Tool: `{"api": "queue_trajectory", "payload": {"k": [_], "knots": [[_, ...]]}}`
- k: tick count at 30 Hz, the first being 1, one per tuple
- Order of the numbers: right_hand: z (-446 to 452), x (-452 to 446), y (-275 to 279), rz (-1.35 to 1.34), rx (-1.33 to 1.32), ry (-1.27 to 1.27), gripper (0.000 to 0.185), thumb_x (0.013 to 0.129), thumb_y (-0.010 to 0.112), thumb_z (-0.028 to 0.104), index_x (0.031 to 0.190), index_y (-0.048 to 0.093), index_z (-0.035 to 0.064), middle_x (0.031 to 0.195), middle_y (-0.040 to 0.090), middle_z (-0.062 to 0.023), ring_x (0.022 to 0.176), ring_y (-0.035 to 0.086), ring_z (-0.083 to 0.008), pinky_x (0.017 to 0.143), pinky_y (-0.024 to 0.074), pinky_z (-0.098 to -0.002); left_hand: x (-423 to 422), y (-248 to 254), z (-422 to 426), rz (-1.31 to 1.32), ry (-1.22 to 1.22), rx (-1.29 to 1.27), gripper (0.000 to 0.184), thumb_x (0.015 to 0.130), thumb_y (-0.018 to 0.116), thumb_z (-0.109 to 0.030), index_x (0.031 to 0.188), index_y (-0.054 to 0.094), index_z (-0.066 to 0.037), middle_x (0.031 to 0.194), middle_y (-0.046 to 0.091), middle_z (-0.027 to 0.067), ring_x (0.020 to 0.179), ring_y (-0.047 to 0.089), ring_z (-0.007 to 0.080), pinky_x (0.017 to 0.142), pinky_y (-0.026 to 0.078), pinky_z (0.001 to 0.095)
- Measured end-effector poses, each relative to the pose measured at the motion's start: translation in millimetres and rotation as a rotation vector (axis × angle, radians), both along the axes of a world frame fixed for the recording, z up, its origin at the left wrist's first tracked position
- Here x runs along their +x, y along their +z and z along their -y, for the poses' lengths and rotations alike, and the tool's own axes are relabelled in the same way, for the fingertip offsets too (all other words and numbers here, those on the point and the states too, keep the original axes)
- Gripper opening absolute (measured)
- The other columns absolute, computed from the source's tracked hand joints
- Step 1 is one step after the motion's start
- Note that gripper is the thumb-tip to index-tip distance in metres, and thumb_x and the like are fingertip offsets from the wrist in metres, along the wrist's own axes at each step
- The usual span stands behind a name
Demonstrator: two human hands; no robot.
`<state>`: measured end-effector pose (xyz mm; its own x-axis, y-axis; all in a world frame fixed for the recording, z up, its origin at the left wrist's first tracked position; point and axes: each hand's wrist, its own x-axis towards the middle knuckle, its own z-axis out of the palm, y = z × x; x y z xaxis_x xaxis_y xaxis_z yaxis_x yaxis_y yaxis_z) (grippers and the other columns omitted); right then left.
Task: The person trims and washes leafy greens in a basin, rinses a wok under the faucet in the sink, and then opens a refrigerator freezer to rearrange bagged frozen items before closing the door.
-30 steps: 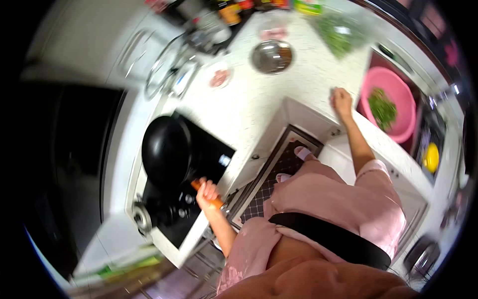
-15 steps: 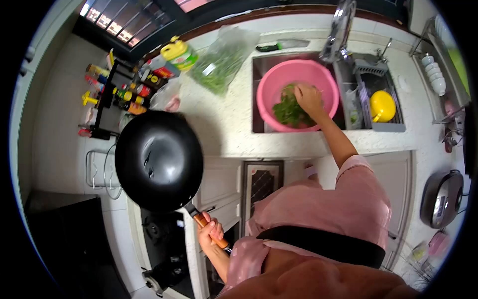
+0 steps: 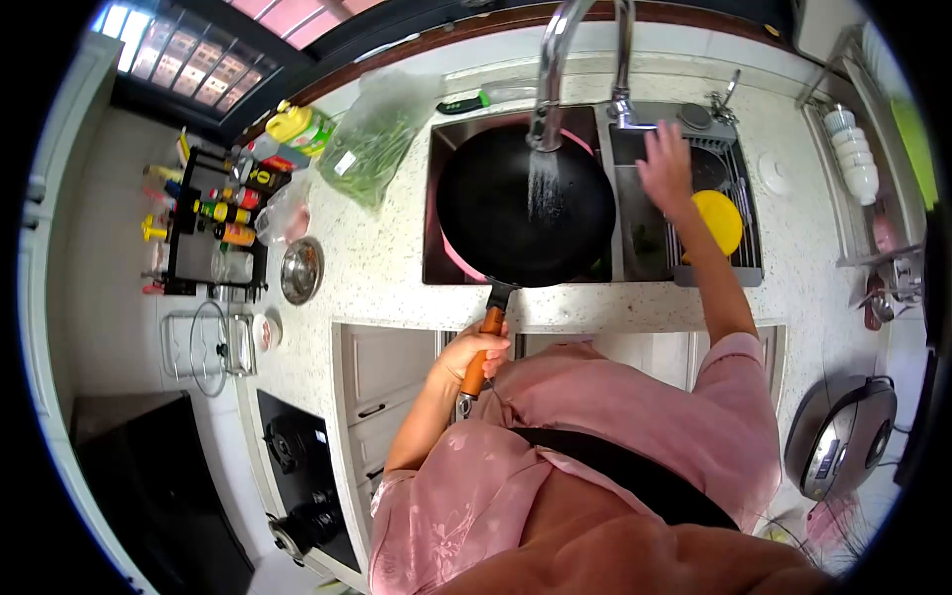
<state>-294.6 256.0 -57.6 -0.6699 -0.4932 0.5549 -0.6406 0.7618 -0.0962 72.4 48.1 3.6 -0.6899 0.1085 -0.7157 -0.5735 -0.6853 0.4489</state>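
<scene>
My left hand (image 3: 476,354) is wrapped around the wooden handle of a black wok (image 3: 486,213). The wok lies over the sink, above the pink basin (image 3: 460,260), and hides most of it. From the chrome faucet (image 3: 546,119) a spray of water falls into the wok. Near the faucet's lever (image 3: 640,126) is my right hand (image 3: 666,167), its fingers stretched out and a little blurred; whether the fingertips touch the lever is unclear. Below that hand, some greens (image 3: 647,236) show in the smaller sink compartment.
A yellow bowl (image 3: 718,222) sits in the drying rack (image 3: 751,260) at right. Behind the sink lies a knife (image 3: 486,97). A bag of green vegetables (image 3: 372,154), a metal bowl (image 3: 301,270) and several bottles (image 3: 233,213) stand at left. The stove (image 3: 307,476) is lower left.
My left hand has brought the wok from the left over the sink. My right hand has left the greens in the basin and moved to the faucet. Water now runs.
</scene>
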Motion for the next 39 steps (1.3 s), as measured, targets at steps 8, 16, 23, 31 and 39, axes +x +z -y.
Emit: {"api": "queue_trajectory", "payload": {"k": [8, 16, 23, 31, 39], "knots": [[118.6, 40.0, -45.2, 0.622, 0.262, 0.368, 0.077, 0.084, 0.05, 0.049, 0.136, 0.025, -0.001, 0.145, 0.012, -0.0236, 0.134, 0.009, -0.0408, 0.108, 0.016, -0.0464, -25.0, 10.2, -9.8, -0.054, -0.027, 0.126, 0.023, 0.075, 0.057, 0.002, 0.088, 0.042, -0.01, 0.053, 0.038, -0.0001, 0.037, 0.037, 0.0105, 0.032, 0.029, 0.0239], [220.0, 130.5, -11.0, 0.944, 0.241, 0.773, 0.072, 0.089, 0.024, 0.058, 0.143, 0.015, 0.0111, 0.15, 0.001, -0.0125, 0.137, -0.005, -0.0339, 0.109, 0.0025, -0.0495, -18.0, 18.0, -0.4, -0.019, 0.031, 0.027, 0.024, 0.074, 0.057, 0.003, 0.087, 0.042, -0.01, 0.052, 0.038, 0.0013, 0.035, 0.036, 0.0112, 0.031, 0.028, 0.0249], [131.4, 69.6, 22.1, 1.125, 0.843, 0.806, 0.059, 0.086, 0.042, 0.055, 0.11, 0.06, 0.0044, 0.117, 0.053, -0.022, 0.112, 0.049, -0.0329, 0.097, 0.0325, -0.0452, 1.3, 2.0, 20.7, -0.16, 0.169, 0.341, 0.012, 0.081, 0.053, -0.002, 0.087, 0.046, -0.009, 0.053, 0.039, -0.0004, 0.038, 0.037, 0.0093, 0.032, 0.033, 0.0234], [120.3, 45.6, 20.6, 0.397, -0.381, 0.493, 0.044, 0.071, 0.06, 0.016, 0.111, 0.052, -0.0017, 0.103, 0.058, -0.024, 0.097, 0.055, -0.0388, 0.089, 0.0409, -0.041, 31.7, -23.3, 29.5, -0.295, 0.133, 0.594, 0.016, 0.082, 0.051, -0.005, 0.084, 0.036, -0.01, 0.053, 0.038, -0.0001, 0.037, 0.034, 0.0072, 0.03, 0.03, 0.0221], [55.9, 69.4, 36.9, 1.252, -0.651, 0.42, 0.068, 0.067, 0.05, -0.004, 0.133, 0.036, 0.0034, 0.108, 0.057, -0.0087, 0.092, 0.056, -0.0152, 0.078, 0.0454, -0.0252, 31.9, -32.7, 28.2, -0.38, -0.07, 0.231, 0.023, 0.077, 0.06, -0.004, 0.083, 0.038, -0.01, 0.049, 0.036, 0.0005, 0.035, 0.033, 0.0101, 0.031, 0.025, 0.0242]]}}
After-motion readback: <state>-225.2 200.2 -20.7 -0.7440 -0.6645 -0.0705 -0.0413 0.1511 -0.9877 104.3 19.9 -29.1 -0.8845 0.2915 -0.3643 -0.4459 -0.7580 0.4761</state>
